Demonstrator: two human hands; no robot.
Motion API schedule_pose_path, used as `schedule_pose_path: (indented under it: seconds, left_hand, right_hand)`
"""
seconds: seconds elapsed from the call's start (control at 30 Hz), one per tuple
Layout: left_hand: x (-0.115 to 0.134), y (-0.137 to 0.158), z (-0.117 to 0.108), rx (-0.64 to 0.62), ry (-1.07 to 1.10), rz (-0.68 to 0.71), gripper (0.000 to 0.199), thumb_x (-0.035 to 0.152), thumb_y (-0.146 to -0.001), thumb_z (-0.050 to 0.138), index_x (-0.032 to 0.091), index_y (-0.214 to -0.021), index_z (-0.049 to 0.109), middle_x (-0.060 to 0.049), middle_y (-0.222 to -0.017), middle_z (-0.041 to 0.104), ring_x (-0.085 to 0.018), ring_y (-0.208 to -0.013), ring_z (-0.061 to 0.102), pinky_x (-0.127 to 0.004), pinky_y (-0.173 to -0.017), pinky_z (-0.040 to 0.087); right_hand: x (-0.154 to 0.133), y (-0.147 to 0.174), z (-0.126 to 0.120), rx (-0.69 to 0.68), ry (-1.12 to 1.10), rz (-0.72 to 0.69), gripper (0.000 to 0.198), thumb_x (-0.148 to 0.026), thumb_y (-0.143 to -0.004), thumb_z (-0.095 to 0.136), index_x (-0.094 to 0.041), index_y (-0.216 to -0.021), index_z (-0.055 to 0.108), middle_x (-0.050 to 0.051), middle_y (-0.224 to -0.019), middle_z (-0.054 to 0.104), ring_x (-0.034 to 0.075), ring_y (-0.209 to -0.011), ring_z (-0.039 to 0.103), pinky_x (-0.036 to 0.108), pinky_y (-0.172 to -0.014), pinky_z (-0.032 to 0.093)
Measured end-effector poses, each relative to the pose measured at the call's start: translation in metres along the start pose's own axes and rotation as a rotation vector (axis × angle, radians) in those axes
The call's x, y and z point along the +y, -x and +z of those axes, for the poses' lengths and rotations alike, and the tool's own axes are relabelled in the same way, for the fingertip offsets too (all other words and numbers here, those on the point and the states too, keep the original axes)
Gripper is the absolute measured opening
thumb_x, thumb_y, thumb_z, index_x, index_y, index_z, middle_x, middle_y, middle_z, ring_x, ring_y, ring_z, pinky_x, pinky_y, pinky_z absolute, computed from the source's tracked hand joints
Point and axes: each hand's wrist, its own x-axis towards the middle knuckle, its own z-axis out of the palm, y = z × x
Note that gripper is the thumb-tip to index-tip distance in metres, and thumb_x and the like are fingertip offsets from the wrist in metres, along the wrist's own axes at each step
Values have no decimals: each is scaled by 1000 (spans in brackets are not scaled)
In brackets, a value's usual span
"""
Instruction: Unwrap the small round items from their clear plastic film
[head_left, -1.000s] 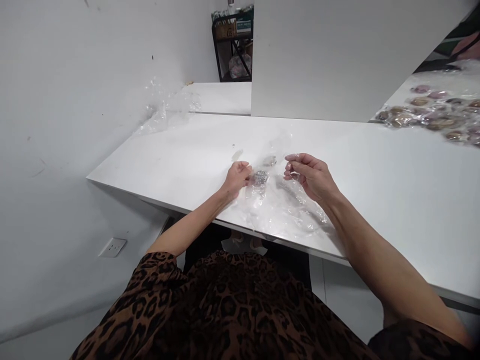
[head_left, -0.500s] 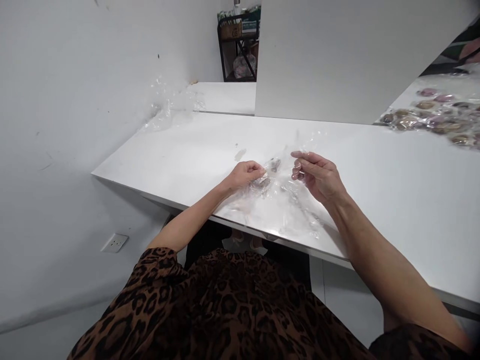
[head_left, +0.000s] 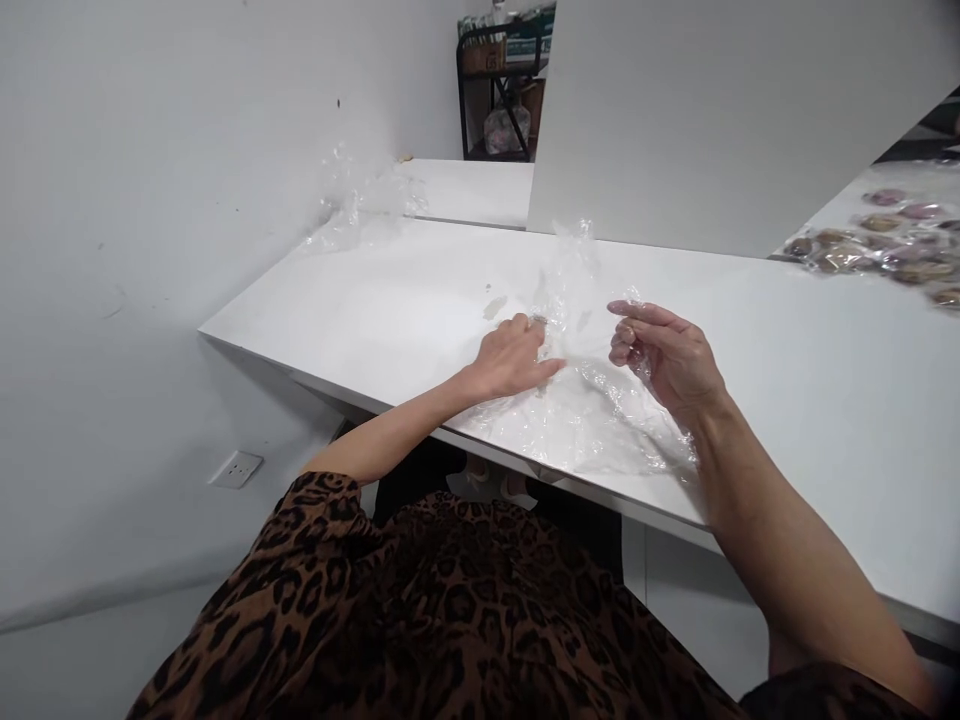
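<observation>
A crumpled sheet of clear plastic film point(head_left: 577, 425) is spread over the white table in front of me, its front part near the table's edge. My left hand point(head_left: 514, 355) rests over the film's left side, thumb apart from the fingers. By its fingertips shows a small dark thing point(head_left: 539, 320), mostly hidden, whose kind I cannot make out. To the right, my right hand point(head_left: 664, 350) is raised a little above the table, the lower fingers curled against the thumb on the plastic film and the index finger pointing left.
More crumpled clear film point(head_left: 360, 205) lies by the wall at the back left. A grey-white panel point(head_left: 697, 120) stands along the table's far edge. Beyond it, at the right, are several wrapped brown and pink pieces point(head_left: 885, 240). A black shelf rack point(head_left: 461, 100) stands farther back.
My left hand has loosened from its pinch and spread its thumb and fingers over the film. The film lies wider, reaching farther back. My right hand keeps its pinch.
</observation>
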Motion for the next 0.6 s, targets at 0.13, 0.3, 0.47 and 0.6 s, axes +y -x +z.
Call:
schedule_pose_path:
  seconds: [0.13, 0.3, 0.47, 0.6]
  left_hand:
    - [0, -11, -1, -77, -122, 19, 34, 38, -94, 55, 16, -118, 61, -16, -122, 62, -29, -101, 63, -41, -85, 52]
    - [-32, -3, -12, 79, 150, -90, 14, 27, -93, 52, 19, -96, 63, -7, -100, 72, -22, -92, 65, -35, -81, 50]
    - [-68, 19, -6, 259, 431, -251, 11, 19, -90, 53, 19, -83, 62, -3, -88, 73, -16, -78, 65, -28, -72, 49]
    - [-83, 33, 9, 297, 435, -245, 11, 22, -91, 55, 20, -87, 65, -2, -87, 73, -16, -78, 65, -28, -73, 49]
  right_hand:
    - [-1, 1, -4, 6, -16, -17, 25, -26, -76, 80, -22, -101, 77, 0, -73, 50, 12, -64, 49, 28, -54, 48]
    - [-5, 1, -7, 49, -114, -53, 30, -20, -73, 82, -16, -102, 80, 1, -72, 49, 11, -68, 47, 29, -56, 41]
    - [-26, -6, -5, 122, -118, -99, 27, -17, -70, 81, -17, -96, 83, 2, -68, 52, 12, -65, 47, 32, -57, 35]
    - [-65, -14, 6, 103, -54, -188, 24, -13, -68, 79, -17, -91, 83, 3, -64, 52, 11, -61, 46, 32, -57, 31]
